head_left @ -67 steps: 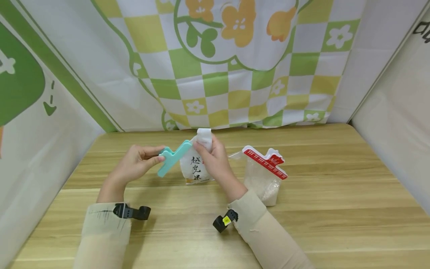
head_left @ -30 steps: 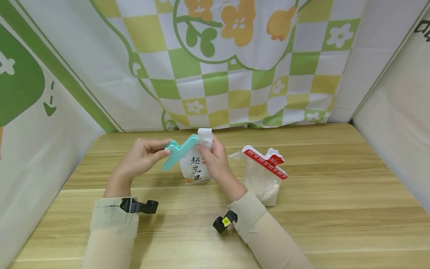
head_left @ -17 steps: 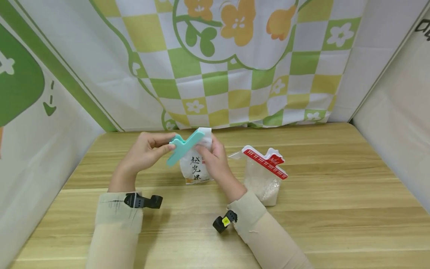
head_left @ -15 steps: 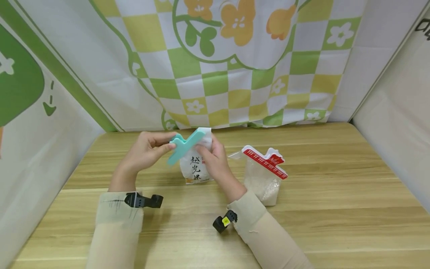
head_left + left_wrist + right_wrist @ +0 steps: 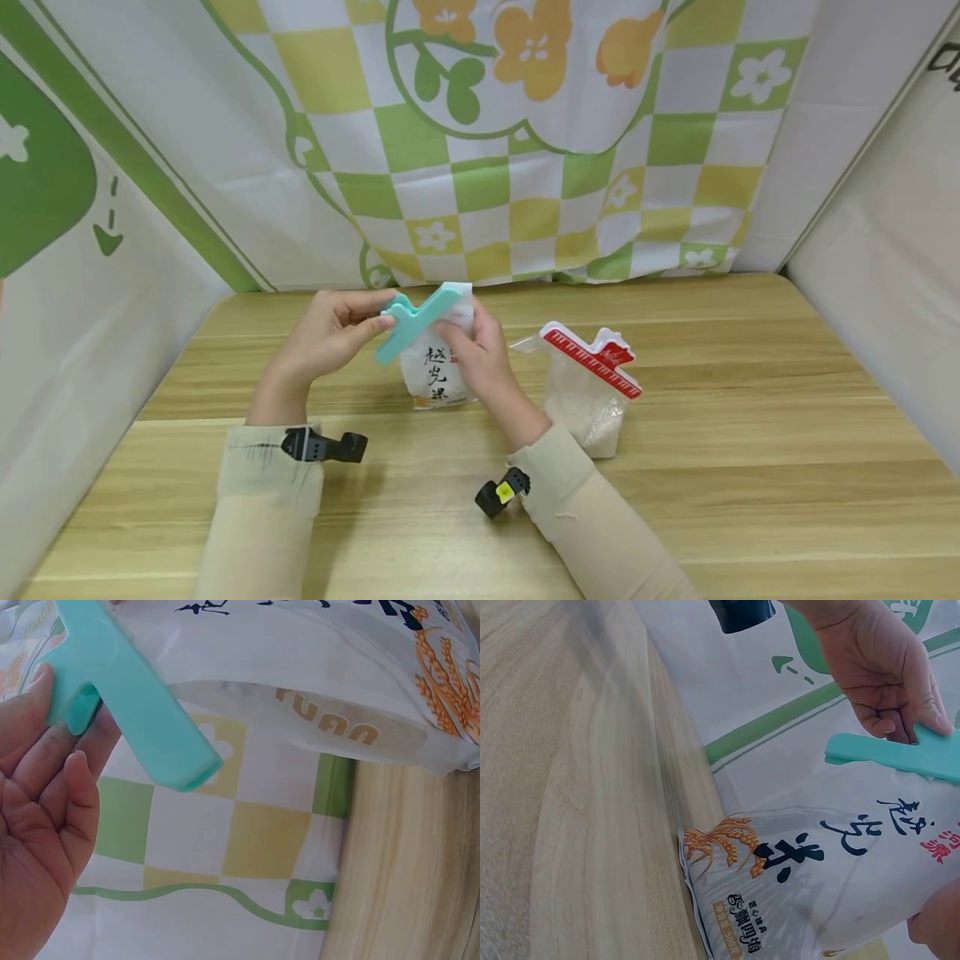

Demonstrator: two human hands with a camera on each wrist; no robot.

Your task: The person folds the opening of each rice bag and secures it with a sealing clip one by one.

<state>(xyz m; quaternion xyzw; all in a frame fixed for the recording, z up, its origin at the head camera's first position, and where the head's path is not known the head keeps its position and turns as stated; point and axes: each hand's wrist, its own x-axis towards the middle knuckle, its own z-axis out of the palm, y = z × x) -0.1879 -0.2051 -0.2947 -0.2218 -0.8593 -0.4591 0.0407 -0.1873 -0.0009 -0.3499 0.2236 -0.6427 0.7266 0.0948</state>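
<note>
My left hand pinches the handle of a teal bag clip between thumb and fingers. The clip slants across the upper left side of a white rice bag, its upper end over the bag's folded top. With thumb and fingers, my right hand grips that top from the right. In the left wrist view the clip lies against the bag's edge. Seen from the right wrist, the bag shows dark lettering and printed grain ears, and the clip runs along its upper edge.
A clear bag of rice stands to the right of my right hand, sealed by a red and white clip. Behind the wooden table hangs a green and yellow checked cloth.
My left hand has moved right and away from me, bringing the teal clip from the bag's left side over its folded top. My right hand has stayed in place on the bag.
</note>
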